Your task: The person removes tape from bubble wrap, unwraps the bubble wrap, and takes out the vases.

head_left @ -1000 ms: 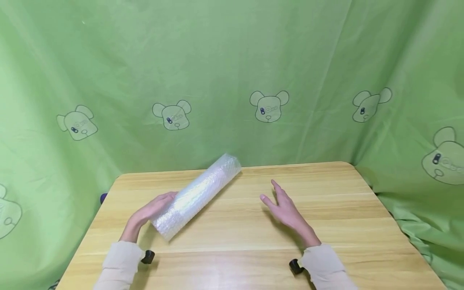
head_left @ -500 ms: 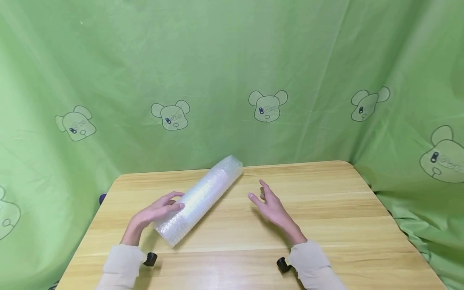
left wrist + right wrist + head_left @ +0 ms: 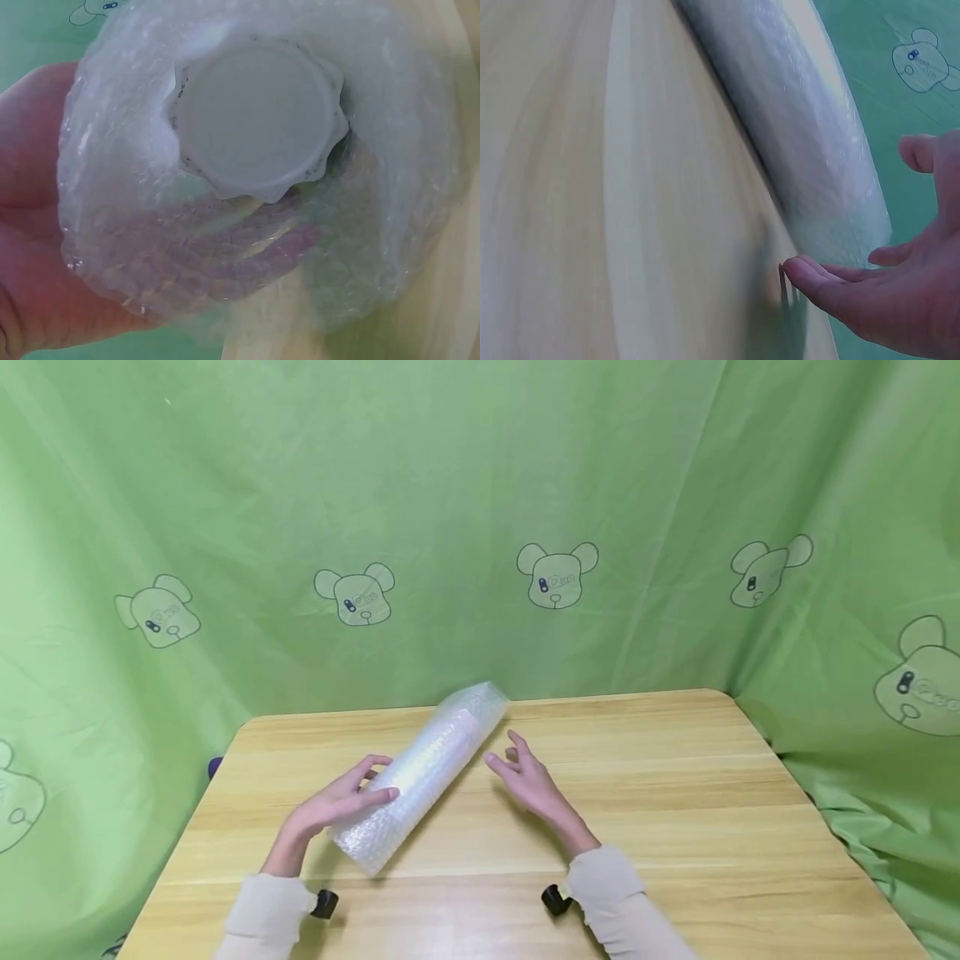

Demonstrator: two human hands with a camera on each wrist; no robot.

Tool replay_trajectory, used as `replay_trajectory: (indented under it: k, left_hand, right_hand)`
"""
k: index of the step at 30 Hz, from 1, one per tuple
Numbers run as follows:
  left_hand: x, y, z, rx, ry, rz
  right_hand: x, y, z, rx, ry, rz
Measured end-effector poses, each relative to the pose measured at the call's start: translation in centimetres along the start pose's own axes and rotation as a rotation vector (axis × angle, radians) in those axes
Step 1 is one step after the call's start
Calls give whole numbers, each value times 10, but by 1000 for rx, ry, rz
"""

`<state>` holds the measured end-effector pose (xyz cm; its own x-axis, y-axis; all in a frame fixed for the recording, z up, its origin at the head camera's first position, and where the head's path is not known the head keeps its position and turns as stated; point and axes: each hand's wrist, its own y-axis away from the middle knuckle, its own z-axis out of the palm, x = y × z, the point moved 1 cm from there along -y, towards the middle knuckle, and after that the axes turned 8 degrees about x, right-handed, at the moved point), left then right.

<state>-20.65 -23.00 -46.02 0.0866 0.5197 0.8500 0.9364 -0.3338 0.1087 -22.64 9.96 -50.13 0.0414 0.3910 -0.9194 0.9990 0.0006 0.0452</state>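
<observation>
A long cylinder in clear bubble wrap (image 3: 431, 768) slants across the table from near left to back right. My left hand (image 3: 337, 802) grips its near half, thumb on the top side and fingers round the far side. Looking into the near end, the left wrist view shows a white disc with a scalloped edge (image 3: 259, 120) inside the wrap, and fingers show blurred through the plastic. My right hand (image 3: 536, 789) is held beside the far half, thumb and fingers apart and holding nothing. In the right wrist view its fingertips are close to the wrap's far end (image 3: 840, 232).
The light wooden table (image 3: 675, 827) has rounded back corners. A green curtain (image 3: 450, 485) printed with bear heads hangs behind it and along both sides. A small purple thing (image 3: 215, 767) shows past the left edge.
My right hand has moved left, close to the wrapped cylinder. The left hand's thumb has come over onto the top, and the cylinder has shifted slightly right.
</observation>
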Motion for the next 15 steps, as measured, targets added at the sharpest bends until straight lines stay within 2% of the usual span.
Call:
replay_trajectory:
  k: [8, 15]
  left_hand:
    - [3, 3, 11, 43, -18, -11]
    - [7, 6, 18, 74, -29, -21]
  right_hand:
    - [-13, -3, 16, 5, -57, 57]
    - [-22, -11, 30, -28, -274, 145]
